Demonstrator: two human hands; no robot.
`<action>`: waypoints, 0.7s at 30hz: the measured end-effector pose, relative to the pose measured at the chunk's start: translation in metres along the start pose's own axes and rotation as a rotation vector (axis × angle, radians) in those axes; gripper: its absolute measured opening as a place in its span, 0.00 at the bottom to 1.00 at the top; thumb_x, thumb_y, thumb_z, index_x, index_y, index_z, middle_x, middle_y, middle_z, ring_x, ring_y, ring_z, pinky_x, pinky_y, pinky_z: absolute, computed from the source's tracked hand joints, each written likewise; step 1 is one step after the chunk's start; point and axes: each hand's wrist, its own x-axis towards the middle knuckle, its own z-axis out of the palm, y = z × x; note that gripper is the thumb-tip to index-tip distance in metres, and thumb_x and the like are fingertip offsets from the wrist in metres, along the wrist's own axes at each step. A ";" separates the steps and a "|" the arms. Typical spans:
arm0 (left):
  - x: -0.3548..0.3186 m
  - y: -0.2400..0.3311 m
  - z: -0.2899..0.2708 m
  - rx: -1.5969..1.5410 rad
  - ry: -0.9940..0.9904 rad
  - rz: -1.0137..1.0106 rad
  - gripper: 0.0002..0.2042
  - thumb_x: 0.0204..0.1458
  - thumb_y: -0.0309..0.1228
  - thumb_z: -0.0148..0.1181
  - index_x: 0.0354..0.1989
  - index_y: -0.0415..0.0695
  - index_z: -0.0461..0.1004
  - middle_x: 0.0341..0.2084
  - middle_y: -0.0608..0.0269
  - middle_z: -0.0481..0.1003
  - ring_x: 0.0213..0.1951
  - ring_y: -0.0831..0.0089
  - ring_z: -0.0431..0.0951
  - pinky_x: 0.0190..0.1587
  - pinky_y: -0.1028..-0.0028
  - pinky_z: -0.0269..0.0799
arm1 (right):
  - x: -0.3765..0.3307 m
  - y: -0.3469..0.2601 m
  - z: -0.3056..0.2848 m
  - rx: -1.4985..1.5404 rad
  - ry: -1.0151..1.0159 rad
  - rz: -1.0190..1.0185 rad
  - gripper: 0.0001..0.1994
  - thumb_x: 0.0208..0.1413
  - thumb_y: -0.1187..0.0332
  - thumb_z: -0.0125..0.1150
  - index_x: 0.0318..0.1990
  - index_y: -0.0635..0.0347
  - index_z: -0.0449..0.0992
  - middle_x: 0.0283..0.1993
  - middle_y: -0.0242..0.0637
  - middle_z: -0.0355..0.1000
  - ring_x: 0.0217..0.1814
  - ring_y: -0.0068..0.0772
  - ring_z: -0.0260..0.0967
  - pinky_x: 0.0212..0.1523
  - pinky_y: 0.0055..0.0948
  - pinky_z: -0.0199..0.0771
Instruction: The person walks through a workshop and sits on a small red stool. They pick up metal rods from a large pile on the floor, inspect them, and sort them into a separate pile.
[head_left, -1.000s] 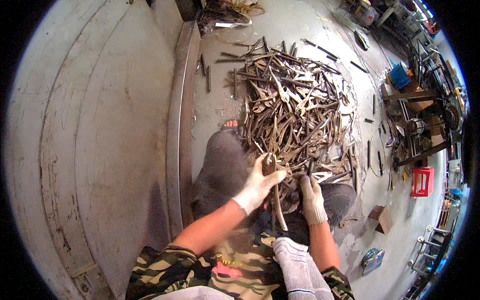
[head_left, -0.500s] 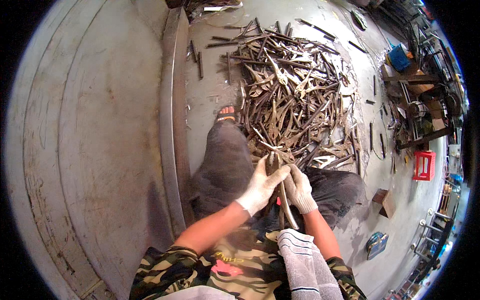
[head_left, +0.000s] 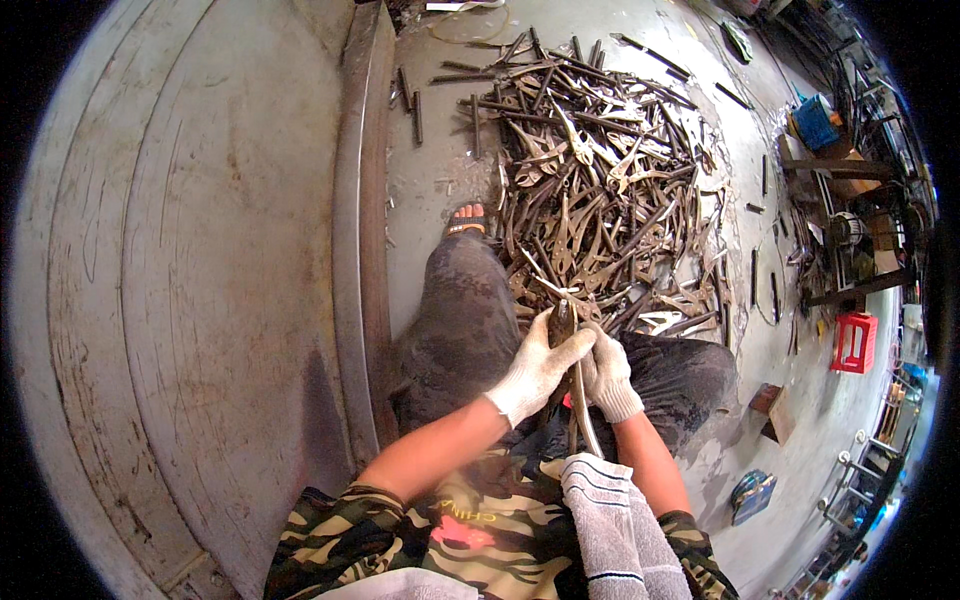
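Observation:
Between my knees I hold a pair of pliers (head_left: 581,408), jaws up and long curved metal handles pointing down toward my lap. My left hand (head_left: 537,370), in a whitish knit glove, is closed round it just below the jaws. From the other side my right hand (head_left: 608,377), gloved alike, grips the same pliers; its fingertips are partly hidden behind them. Right beyond my hands spreads a big heap of metal pliers and loose plier parts (head_left: 590,190), some shiny, many dark.
A raised metal edge (head_left: 362,200) runs along my left, with a scuffed grey surface (head_left: 240,220) beyond it. Dark rods (head_left: 418,118) lie scattered round the heap. To the right are a red plastic stool (head_left: 854,342), a wooden block (head_left: 772,410) and a cluttered bench (head_left: 850,170).
The whole scene has shifted slightly rightward in view. Both hands keep their hold on the pliers, whose jaws have turned a little, and the handles look closer together.

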 end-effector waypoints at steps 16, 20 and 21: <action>0.001 0.012 -0.034 -0.528 -0.043 -0.283 0.07 0.59 0.25 0.62 0.45 0.45 0.76 0.42 0.65 0.79 0.44 0.72 0.79 0.48 0.71 0.76 | -0.017 0.053 0.006 0.853 0.113 0.445 0.20 0.73 0.54 0.52 0.57 0.61 0.77 0.51 0.30 0.77 0.47 0.22 0.73 0.50 0.26 0.75; -0.005 0.019 -0.037 -0.726 -0.197 -0.209 0.06 0.58 0.23 0.60 0.43 0.44 0.77 0.45 0.59 0.79 0.47 0.68 0.79 0.50 0.70 0.76 | -0.016 0.045 -0.022 0.849 0.292 0.454 0.22 0.71 0.46 0.52 0.47 0.58 0.79 0.28 0.25 0.70 0.23 0.21 0.62 0.25 0.23 0.63; -0.004 0.015 -0.038 -0.735 -0.220 -0.164 0.06 0.58 0.23 0.60 0.43 0.44 0.76 0.45 0.58 0.79 0.47 0.67 0.79 0.50 0.70 0.76 | -0.019 0.030 -0.031 0.792 0.279 0.420 0.23 0.70 0.45 0.52 0.46 0.57 0.78 0.25 0.25 0.67 0.20 0.20 0.58 0.22 0.23 0.58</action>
